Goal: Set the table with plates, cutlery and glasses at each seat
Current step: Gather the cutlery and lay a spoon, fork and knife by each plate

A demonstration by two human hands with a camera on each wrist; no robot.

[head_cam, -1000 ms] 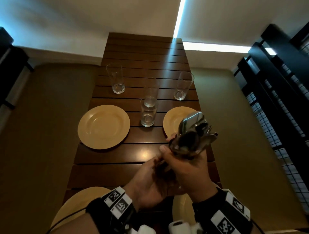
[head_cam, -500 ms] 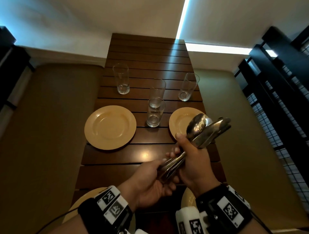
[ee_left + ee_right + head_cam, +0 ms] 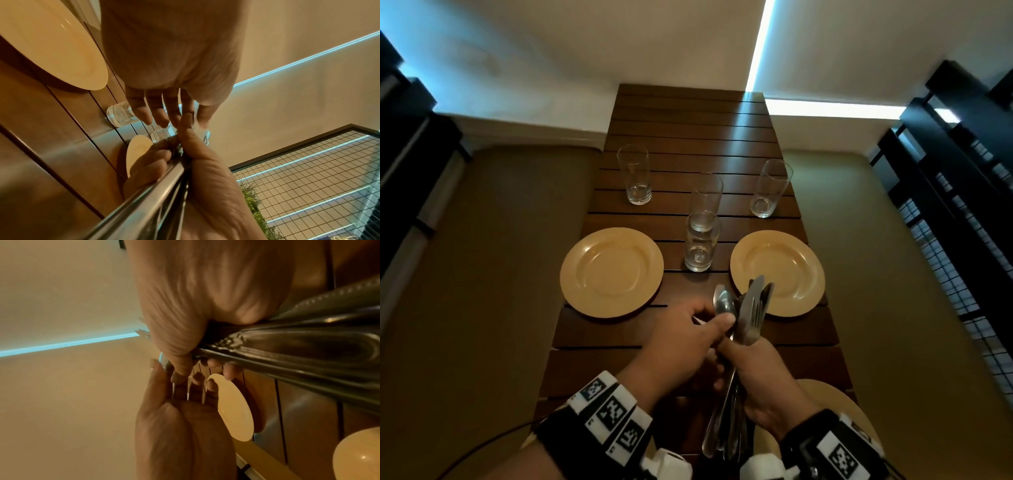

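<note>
My right hand (image 3: 753,366) grips a bundle of metal cutlery (image 3: 751,315) round its middle, above the wooden table (image 3: 688,126). The heads point away from me and the handles (image 3: 298,345) run back past my wrist. My left hand (image 3: 717,320) is at the bundle's left side, with thumb and fingers pinching the neck of a spoon (image 3: 724,303). Two tan plates lie at the far seats, one left (image 3: 612,272) and one right (image 3: 784,263). Single glasses stand beyond them at left (image 3: 635,174) and right (image 3: 770,188). Two more glasses (image 3: 702,240) stand in the middle.
Part of another tan plate (image 3: 835,401) shows under my right wrist at the near right. Olive benches run along both long sides of the table, left (image 3: 482,274) and right (image 3: 893,291). A black grid frame (image 3: 962,222) stands at the far right.
The right hand has swung the cutlery heads from pointing right to pointing away from me. The left hand has left the handle ends and moved up to the spoon.
</note>
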